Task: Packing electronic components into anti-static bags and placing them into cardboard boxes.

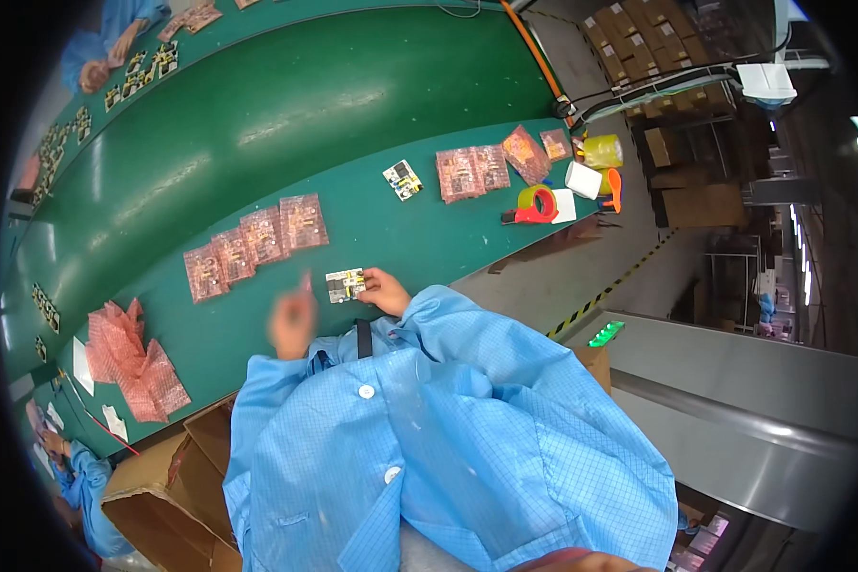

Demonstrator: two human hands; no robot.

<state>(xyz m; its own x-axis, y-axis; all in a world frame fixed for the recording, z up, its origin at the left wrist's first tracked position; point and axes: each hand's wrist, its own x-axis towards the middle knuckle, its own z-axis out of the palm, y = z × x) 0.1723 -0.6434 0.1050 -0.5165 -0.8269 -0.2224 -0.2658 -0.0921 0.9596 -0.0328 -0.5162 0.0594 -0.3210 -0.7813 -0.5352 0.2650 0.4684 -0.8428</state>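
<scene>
My right hand (387,291) grips a small circuit board (341,286) by its right edge, with fingers closed on it just above the table's near edge. The board is white with dark blocks and yellow parts. Just left of it, my left hand (293,322) is smeared by motion, so its fingers and anything in them cannot be made out. Ahead on the green table lies another circuit board (402,179). Pink bubble-wrap packs (261,236) overlap in a row beyond my left hand.
More bubble-wrapped packs (460,175), a red tape dispenser (534,205) and a yellow tape roll (602,151) sit at right. Loose pink bubble wrap (133,367) lies left, above an open cardboard box (153,496). A green conveyor belt (372,81) runs behind; co-workers sit at left.
</scene>
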